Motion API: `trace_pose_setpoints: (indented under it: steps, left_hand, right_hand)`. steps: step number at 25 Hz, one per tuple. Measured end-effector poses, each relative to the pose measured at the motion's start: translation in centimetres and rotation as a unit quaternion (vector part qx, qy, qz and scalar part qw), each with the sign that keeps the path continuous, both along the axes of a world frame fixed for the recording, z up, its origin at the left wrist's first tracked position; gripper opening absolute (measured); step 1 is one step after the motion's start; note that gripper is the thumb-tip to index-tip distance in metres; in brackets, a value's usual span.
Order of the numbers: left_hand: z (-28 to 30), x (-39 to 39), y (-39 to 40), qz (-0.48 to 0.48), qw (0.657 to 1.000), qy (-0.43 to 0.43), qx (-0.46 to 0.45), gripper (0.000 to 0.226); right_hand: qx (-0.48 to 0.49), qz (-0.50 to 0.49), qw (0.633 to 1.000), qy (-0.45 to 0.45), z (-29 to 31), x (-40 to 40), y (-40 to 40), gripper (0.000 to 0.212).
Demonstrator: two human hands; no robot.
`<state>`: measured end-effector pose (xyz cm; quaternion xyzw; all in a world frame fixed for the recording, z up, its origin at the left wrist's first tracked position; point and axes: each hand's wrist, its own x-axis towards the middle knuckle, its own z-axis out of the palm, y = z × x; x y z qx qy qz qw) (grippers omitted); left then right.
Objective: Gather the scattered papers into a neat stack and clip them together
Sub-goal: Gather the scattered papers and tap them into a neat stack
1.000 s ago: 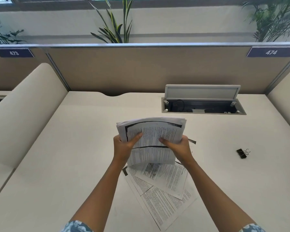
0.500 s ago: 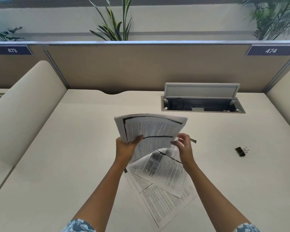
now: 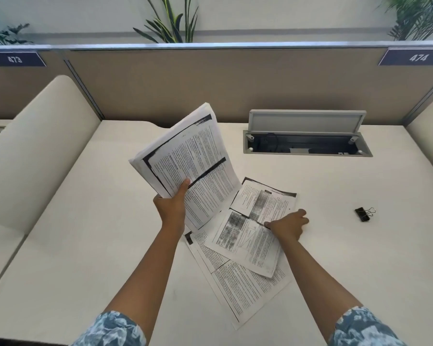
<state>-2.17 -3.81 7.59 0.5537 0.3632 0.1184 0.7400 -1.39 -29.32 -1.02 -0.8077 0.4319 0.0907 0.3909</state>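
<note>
White printed sheets, a gathered bundle, tilt in our left hand; our right hand pinches a loose page's edge. Black binder clip lies well right on open cream desk.

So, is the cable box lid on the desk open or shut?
Open. The lid stands raised, showing cables inside the box.

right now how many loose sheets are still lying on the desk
3 visible: one under the right hand, one behind it, one nearest the person. The raised stack in the left hand may hide more.
</note>
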Motion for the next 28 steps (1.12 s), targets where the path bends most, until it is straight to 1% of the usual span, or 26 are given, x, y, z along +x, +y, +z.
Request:
trace_pose_setpoints:
  steps: [1, 2, 4, 5, 6, 9, 12, 14, 17, 20, 21, 22, 24, 25, 26, 28]
  left_hand:
    - [-0.1, 0.0, 0.0, 0.006, 1.000, -0.003, -0.007, 0.064]
    - [-0.1, 0.1, 0.1, 0.011, 1.000, -0.005, -0.012, 0.064]
    - [-0.3, 0.2, 0.5, 0.018, 1.000, -0.002, -0.017, 0.066]
    - [-0.4, 0.3, 0.6, 0.021, 1.000, 0.002, -0.016, 0.068]
    - [-0.5, 0.5, 0.8, 0.023, 1.000, 0.006, -0.012, 0.070]
    - [-0.6, 0.7, 1.3, 0.038, 0.999, 0.006, -0.015, 0.075]
    - [-0.3, 0.7, 1.3, 0.058, 0.998, 0.007, -0.023, 0.081]
    - [-0.2, 0.6, 1.2, 0.065, 0.998, 0.007, -0.020, 0.079]
    - [-0.1, 0.6, 1.0, 0.066, 0.998, 0.004, -0.011, 0.076]
    - [-0.1, 0.6, 0.9, 0.065, 0.998, 0.006, -0.002, 0.073]
    - [-0.2, 0.6, 1.0, 0.067, 0.998, 0.005, 0.002, 0.070]
    - [-0.3, 0.6, 1.0, 0.069, 0.998, 0.003, 0.004, 0.067]
    - [-0.4, 0.5, 1.3, 0.072, 0.997, 0.003, 0.008, 0.066]
    - [-0.5, 0.5, 1.4, 0.074, 0.997, 0.003, 0.009, 0.067]
    - [-0.6, 0.5, 1.5, 0.076, 0.997, 0.006, 0.009, 0.068]
    - [-0.9, 0.4, 1.8, 0.083, 0.996, 0.010, 0.014, 0.070]
  right_hand:
    - [0.009, -0.004, 1.000, -0.014, -0.2, -0.1, -0.2, 0.095]
    - [0.011, -0.002, 1.000, -0.029, -0.3, -0.4, -0.4, 0.082]
    - [0.000, 0.025, 0.999, -0.047, -0.6, -0.7, -0.9, 0.053]
    - [-0.005, 0.049, 0.997, -0.052, -0.5, -0.8, -1.1, 0.047]
    - [-0.004, 0.072, 0.996, -0.059, -0.5, -0.8, -1.4, 0.048]
    - [0.037, 0.154, 0.985, -0.064, -0.4, -0.6, -2.1, 0.059]
    - [0.031, 0.291, 0.956, -0.010, -0.7, -0.4, -1.9, 0.060]
    - [0.018, 0.345, 0.938, 0.021, -0.9, -0.6, -1.2, 0.061]
    - [0.012, 0.356, 0.934, 0.034, -0.8, -0.8, 0.1, 0.060]
    - [-0.046, 0.365, 0.929, 0.039, -1.0, -1.1, 1.3, 0.050]
    - [-0.055, 0.364, 0.929, 0.041, -0.8, -1.3, 1.7, 0.053]
    - [-0.066, 0.367, 0.927, 0.041, -0.7, -1.6, 2.0, 0.060]
    - [-0.091, 0.382, 0.919, 0.041, -0.7, -2.2, 2.4, 0.082]
    - [-0.094, 0.384, 0.918, 0.038, -1.0, -2.4, 2.6, 0.089]
    - [-0.094, 0.386, 0.917, 0.031, -1.1, -2.7, 2.7, 0.092]
    - [-0.086, 0.384, 0.919, 0.019, -1.1, -2.6, 2.7, 0.090]
